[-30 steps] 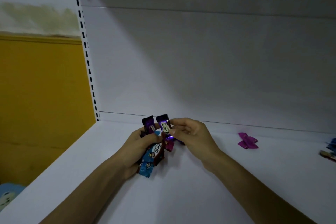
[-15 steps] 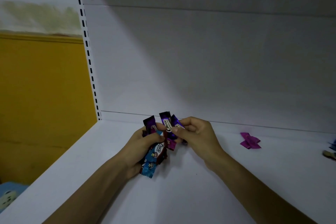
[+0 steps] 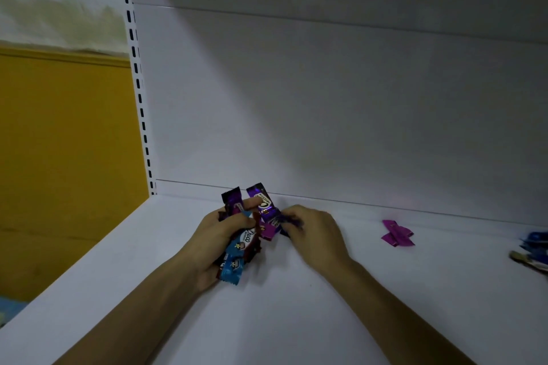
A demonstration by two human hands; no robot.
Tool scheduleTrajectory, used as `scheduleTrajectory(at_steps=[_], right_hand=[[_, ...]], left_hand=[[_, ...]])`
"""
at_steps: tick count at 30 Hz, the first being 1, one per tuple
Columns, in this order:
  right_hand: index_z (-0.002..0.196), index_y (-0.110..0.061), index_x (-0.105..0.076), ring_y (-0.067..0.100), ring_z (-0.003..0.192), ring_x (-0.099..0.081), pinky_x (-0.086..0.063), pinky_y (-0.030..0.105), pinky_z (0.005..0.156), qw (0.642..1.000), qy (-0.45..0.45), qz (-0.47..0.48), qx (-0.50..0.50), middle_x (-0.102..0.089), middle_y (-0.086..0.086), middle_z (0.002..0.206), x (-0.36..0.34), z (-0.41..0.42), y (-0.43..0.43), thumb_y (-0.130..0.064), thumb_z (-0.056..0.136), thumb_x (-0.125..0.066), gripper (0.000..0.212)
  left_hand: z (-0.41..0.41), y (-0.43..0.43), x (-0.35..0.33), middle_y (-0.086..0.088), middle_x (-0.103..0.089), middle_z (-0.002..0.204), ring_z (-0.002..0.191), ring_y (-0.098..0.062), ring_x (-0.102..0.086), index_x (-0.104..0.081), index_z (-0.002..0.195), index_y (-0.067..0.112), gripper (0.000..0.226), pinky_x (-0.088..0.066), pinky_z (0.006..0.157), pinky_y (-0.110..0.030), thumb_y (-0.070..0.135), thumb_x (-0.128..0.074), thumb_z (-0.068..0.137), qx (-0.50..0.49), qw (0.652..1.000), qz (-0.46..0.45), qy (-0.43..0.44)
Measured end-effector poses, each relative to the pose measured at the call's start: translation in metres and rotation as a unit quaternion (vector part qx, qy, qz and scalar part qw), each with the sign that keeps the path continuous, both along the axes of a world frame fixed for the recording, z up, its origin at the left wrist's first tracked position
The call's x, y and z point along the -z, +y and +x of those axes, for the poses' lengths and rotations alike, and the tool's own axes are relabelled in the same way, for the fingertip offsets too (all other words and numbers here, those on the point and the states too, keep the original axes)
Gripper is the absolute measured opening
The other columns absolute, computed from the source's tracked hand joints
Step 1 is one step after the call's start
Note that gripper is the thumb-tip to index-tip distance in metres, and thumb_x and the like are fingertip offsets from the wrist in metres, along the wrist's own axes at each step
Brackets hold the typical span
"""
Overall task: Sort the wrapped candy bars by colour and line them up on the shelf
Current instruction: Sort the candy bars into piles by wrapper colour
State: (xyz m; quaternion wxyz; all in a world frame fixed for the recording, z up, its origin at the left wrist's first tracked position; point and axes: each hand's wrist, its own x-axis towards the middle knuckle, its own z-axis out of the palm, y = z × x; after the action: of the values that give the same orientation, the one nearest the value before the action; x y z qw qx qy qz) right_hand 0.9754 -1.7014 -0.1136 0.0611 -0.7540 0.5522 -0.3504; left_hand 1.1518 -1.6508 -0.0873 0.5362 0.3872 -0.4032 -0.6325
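Purple, blue & brown candy bars (image 3: pixel 237 246) bunched in L hand (image 3: pixel 212 235) grip; R hand (image 3: pixel 315 235) pinches one purple bar (image 3: pixel 270 221), over white shelf (image 3: pixel 296 311).

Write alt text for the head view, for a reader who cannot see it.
Over a white shelf, the left hand grips a bunch of purple, blue and brown candy bars while the right hand pinches a purple bar at its edge. Magenta bars lie on the shelf further right, and blue bars at the picture's right edge.
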Motion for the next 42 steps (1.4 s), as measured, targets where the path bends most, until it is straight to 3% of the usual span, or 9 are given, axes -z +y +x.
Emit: scheduleTrajectory(at_steps=[6,10,15,18,21,25,29,34,42], right_hand=[[0.095,-0.013,-0.073,0.02,0.117,-0.055,-0.034,0.029,0.106,0.997,0.0,0.008,-0.072,-0.07,0.003,0.092,-0.001,-0.005,0.001,-0.023,0.098,-0.049,0.027],[0.091,-0.021,-0.074,0.006,0.084,-0.067,-0.051,0.018,0.077,0.935,-0.306,0.119,-0.132,-0.073,-0.006,0.085,-0.021,0.004,0.016,-0.03,0.093,-0.058,0.019],[0.101,-0.01,-0.071,0.01,0.064,-0.069,-0.052,0.019,0.06,0.9,-0.411,0.127,-0.066,-0.072,-0.005,0.075,-0.028,0.005,0.02,-0.009,0.086,-0.067,0.016],[0.099,-0.026,-0.069,0.012,0.081,-0.064,-0.041,0.025,0.073,0.994,-0.031,-0.033,0.104,-0.069,-0.01,0.084,-0.019,-0.006,0.017,-0.027,0.09,-0.062,0.012],[0.116,-0.035,-0.065,0.013,0.119,-0.046,-0.023,0.029,0.094,0.977,0.204,-0.013,0.064,-0.06,-0.008,0.122,-0.008,-0.009,0.014,-0.03,0.097,-0.044,0.028],[0.124,-0.03,-0.061,0.009,0.133,-0.035,-0.022,0.032,0.111,0.999,0.047,-0.002,-0.002,-0.048,-0.007,0.141,-0.018,0.001,0.019,-0.041,0.098,-0.042,0.034],[0.104,-0.025,-0.072,0.001,0.109,-0.056,-0.046,0.018,0.093,0.945,-0.26,0.12,-0.159,-0.061,-0.01,0.117,-0.038,0.023,0.035,-0.042,0.083,-0.066,0.028],[0.074,-0.013,-0.064,0.005,0.062,-0.063,-0.048,0.018,0.058,0.857,-0.493,0.129,-0.078,-0.067,-0.001,0.071,-0.053,0.014,0.028,-0.01,0.088,-0.063,0.014],[0.072,-0.01,-0.065,0.006,0.052,-0.062,-0.046,0.02,0.057,0.911,-0.384,0.148,-0.004,-0.068,-0.002,0.058,-0.016,-0.009,0.011,-0.008,0.072,-0.08,0.015]], left_hand=[[0.003,0.001,0.001,-0.017,-0.073,0.09,0.066,-0.023,-0.065,-0.069,0.11,0.016,0.031,-0.056,0.054,-0.027,0.0,-0.054,0.089,0.017,1.0,-0.007,-0.003],[0.001,0.001,0.002,-0.019,-0.072,0.096,0.069,-0.024,-0.066,-0.069,0.113,0.019,0.033,-0.055,0.054,-0.028,0.002,-0.055,0.088,0.046,0.998,-0.022,-0.03],[-0.001,0.001,0.004,-0.005,-0.073,0.105,0.077,-0.022,-0.07,-0.067,0.115,0.016,0.035,-0.057,0.057,-0.029,-0.002,-0.05,0.09,0.057,0.996,-0.045,-0.045],[0.0,-0.003,0.006,0.001,-0.072,0.112,0.091,-0.019,-0.071,-0.063,0.116,0.015,0.036,-0.06,0.066,-0.03,-0.005,-0.047,0.092,0.042,0.997,-0.048,-0.042],[-0.001,-0.003,0.007,-0.004,-0.073,0.109,0.097,-0.025,-0.07,-0.059,0.12,0.017,0.04,-0.06,0.067,-0.031,-0.007,-0.046,0.091,0.056,0.996,-0.053,-0.045],[-0.002,-0.004,0.008,-0.008,-0.073,0.104,0.093,-0.029,-0.07,-0.055,0.122,0.03,0.049,-0.058,0.063,-0.032,-0.007,-0.05,0.09,0.061,0.995,-0.07,-0.047],[-0.005,-0.004,0.009,-0.014,-0.072,0.094,0.076,-0.029,-0.069,-0.056,0.12,0.034,0.054,-0.055,0.06,-0.033,-0.002,-0.06,0.08,0.083,0.988,-0.099,-0.084],[-0.004,-0.007,0.01,-0.004,-0.073,0.103,0.08,-0.03,-0.066,-0.047,0.128,0.033,0.06,-0.058,0.065,-0.034,-0.008,-0.055,0.086,0.095,0.986,-0.099,-0.091],[0.004,-0.011,0.008,0.0,-0.075,0.099,0.081,-0.022,-0.073,-0.059,0.117,0.023,0.039,-0.057,0.055,-0.03,-0.006,-0.048,0.093,-0.034,0.996,-0.077,0.0]])
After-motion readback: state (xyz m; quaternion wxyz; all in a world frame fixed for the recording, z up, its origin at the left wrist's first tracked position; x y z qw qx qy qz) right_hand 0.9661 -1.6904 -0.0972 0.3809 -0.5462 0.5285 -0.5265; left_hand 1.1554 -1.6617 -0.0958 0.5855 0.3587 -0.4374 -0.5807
